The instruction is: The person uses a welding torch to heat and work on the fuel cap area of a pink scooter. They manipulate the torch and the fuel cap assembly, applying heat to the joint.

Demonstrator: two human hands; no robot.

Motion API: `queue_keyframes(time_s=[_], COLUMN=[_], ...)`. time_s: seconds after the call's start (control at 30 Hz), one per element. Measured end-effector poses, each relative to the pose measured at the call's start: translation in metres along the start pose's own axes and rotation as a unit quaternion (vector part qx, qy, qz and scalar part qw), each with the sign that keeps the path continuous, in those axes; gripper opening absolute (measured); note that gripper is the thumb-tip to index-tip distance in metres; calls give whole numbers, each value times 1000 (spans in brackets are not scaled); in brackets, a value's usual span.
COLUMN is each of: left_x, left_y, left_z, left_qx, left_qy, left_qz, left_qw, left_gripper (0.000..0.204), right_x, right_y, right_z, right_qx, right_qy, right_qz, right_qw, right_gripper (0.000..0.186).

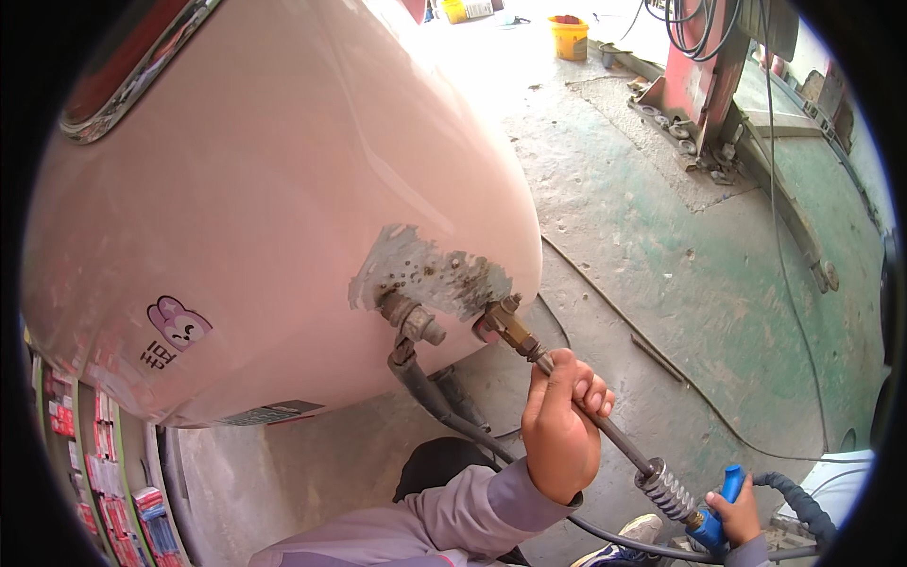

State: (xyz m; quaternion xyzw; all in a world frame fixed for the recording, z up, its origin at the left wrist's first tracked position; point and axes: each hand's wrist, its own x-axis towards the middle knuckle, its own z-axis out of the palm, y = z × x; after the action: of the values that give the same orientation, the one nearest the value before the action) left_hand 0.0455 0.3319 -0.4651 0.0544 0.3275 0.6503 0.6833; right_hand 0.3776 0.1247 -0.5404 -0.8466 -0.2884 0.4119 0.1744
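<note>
A pink car body panel (255, 217) fills the left side, its paint ground away in a grey, pitted patch (416, 266). Against the patch's lower right edge rests the brass-coloured head of a spot-weld dent puller (619, 442), a long steel rod with a coil spring and a blue handle. My left hand (562, 430) wraps its fingers around the rod just behind the head. Farther down, my right hand (739, 512) grips the blue handle. Left of the puller's head, a metal terminal (413, 319) with a thick black cable (425, 392) meets the panel at the patch's lower edge.
Hoses and cables (680, 373) run across the worn concrete floor (642, 274). A red lift post (699, 80) with a low arm (794, 213) stands at the far right. A yellow bucket (569, 42) sits farther back. My shoe (619, 543) shows at the bottom.
</note>
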Motion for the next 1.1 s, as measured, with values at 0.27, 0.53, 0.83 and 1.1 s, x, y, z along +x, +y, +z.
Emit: queue_keyframes(time_s=[0.27,0.53,0.83,1.1], left_x=[25,-5,15,2], left_y=[9,-4,-4,-6], left_z=[-20,2,-19,-20], left_qx=[-145,2,-98,-99], left_qy=[-166,-13,-164,-152], left_qz=[-110,32,-26,5], left_qw=[969,999,981,983], left_gripper=[40,18,15,13], right_x=[6,5,12,9], right_y=[12,-6,14,-15], right_z=[9,-4,1,-7], right_qx=[32,49,18,-91], right_qy=[227,-25,258,-88], right_qz=[-130,21,-168,8], right_qw=[965,998,951,992], right_gripper=[100,109,101,122])
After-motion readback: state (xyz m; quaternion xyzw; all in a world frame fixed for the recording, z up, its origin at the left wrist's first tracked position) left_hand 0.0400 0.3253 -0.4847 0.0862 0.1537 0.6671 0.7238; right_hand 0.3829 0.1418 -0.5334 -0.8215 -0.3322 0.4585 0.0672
